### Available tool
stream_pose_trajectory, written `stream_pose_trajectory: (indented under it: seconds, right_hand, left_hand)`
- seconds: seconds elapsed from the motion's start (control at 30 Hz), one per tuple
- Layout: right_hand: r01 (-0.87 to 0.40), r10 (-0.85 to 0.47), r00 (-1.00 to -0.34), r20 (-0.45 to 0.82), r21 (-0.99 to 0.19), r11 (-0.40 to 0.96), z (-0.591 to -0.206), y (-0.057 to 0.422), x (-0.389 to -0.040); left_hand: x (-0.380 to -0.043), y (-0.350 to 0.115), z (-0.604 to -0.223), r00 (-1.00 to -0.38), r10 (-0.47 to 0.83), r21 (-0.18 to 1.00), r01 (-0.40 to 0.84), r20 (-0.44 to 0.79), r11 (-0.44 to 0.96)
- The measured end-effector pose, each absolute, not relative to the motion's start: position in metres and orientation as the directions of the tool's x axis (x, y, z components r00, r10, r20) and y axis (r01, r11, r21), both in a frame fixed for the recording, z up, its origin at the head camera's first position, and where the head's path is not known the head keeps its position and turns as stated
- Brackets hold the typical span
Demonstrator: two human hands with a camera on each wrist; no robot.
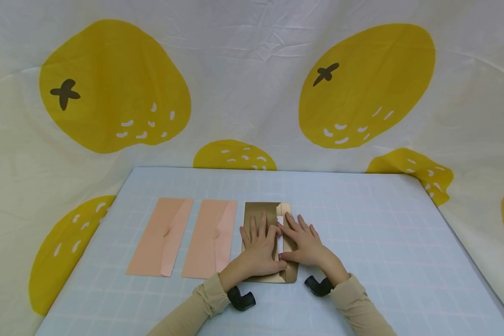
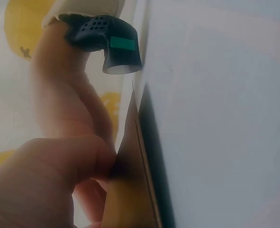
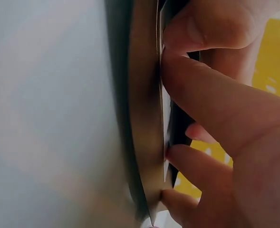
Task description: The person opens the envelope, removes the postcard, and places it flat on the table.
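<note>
A gold envelope (image 1: 261,208) lies on the table with its flap (image 1: 291,273) opened out to the right. A white paper (image 1: 280,245) shows as a narrow strip at the envelope's mouth, the rest hidden inside. My left hand (image 1: 258,254) rests spread on the envelope's body, its thumb and index finger reaching the mouth. From the right, my right hand (image 1: 308,245) lies over the flap, thumb and fingertips touching the white paper's edge. The right wrist view has those fingers (image 3: 197,85) along the paper, close to the left hand's thumb.
Two pink envelopes (image 1: 151,247) (image 1: 199,247) lie side by side, left of the gold one, flaps folded over. A pale blue checked cloth covers the table (image 1: 382,224). Behind hangs a white curtain (image 1: 243,93) with yellow fruit prints. Black wrist cameras (image 1: 242,300) (image 1: 318,285) sit under both wrists.
</note>
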State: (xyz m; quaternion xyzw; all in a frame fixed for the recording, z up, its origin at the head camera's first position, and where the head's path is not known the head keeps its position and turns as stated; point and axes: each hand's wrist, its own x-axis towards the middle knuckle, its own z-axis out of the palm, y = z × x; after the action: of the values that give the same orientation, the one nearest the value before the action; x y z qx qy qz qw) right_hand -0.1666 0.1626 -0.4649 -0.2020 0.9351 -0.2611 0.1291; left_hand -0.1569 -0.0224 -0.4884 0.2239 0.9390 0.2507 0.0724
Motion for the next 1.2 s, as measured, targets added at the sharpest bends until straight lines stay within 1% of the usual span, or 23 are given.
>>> stream_pose_trajectory:
  seconds: [0.27,0.97,1.2]
  right_hand:
    - [-0.306,-0.432,-0.89,-0.143,-0.514,0.801,-0.463,0.163,-0.164]
    - [-0.284,-0.397,-0.907,-0.14,-0.492,0.823,-0.456,0.167,-0.156]
    - [-0.279,-0.406,-0.903,-0.142,-0.523,0.805,-0.458,0.171,-0.159]
  left_hand:
    - [-0.157,-0.022,-0.491,-0.89,0.455,0.507,0.386,-0.015,0.771]
    - [-0.155,-0.022,-0.485,-0.895,0.446,0.499,0.381,-0.013,0.779]
    - [-0.155,-0.022,-0.485,-0.893,0.45,0.496,0.385,-0.012,0.778]
